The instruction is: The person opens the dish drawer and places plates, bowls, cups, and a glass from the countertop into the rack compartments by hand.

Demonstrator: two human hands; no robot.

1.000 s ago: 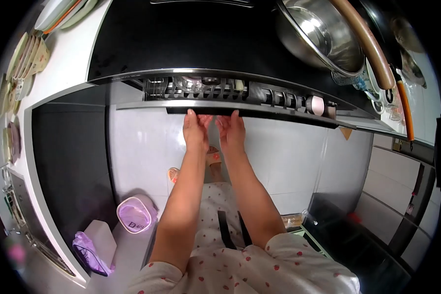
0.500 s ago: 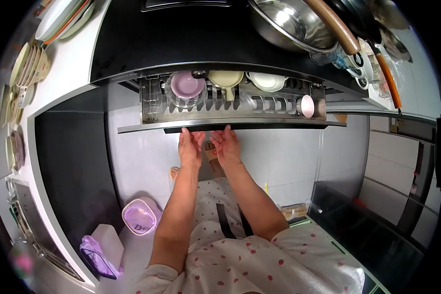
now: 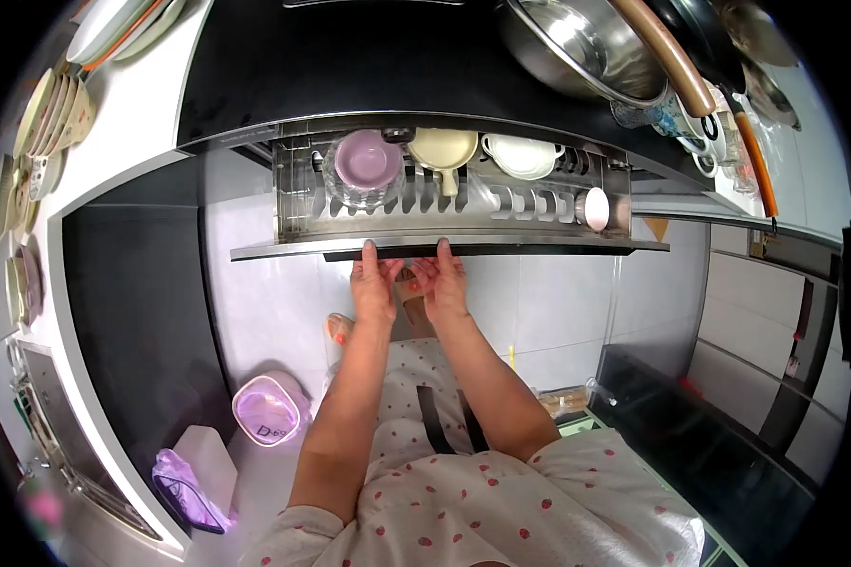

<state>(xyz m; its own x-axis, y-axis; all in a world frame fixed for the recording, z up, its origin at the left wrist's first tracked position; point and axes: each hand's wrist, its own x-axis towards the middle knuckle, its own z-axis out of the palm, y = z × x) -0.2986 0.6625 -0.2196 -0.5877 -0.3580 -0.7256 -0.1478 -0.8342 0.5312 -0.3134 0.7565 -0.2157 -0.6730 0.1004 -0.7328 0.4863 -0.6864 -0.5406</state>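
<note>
A metal dish drawer (image 3: 350,227) stands pulled out below the black cooktop. My left hand (image 3: 375,291) grips its front edge near the middle, thumb on top and fingers curled beneath. Just to its right, my right hand (image 3: 442,286) holds the same edge in the same way. Inside the drawer, a purple bowl (image 3: 367,161) rests on clear glass dishes (image 3: 336,192). Beside it are a cream pan with a handle (image 3: 442,151), a white two-handled dish (image 3: 523,158) and, at the right end, a pale pink cup (image 3: 597,209) on its side.
A steel pan (image 3: 586,42) with a wooden handle sits on the cooktop (image 3: 369,71). Stacked bowls (image 3: 61,113) and plates (image 3: 113,33) stand on the left counter (image 3: 128,123). Two lined bins are on the floor, one a round pink bin (image 3: 269,408).
The drawer has come out slightly farther toward me. My left hand has shifted a little right, and both thumbs now lie on top of the drawer's edge.
</note>
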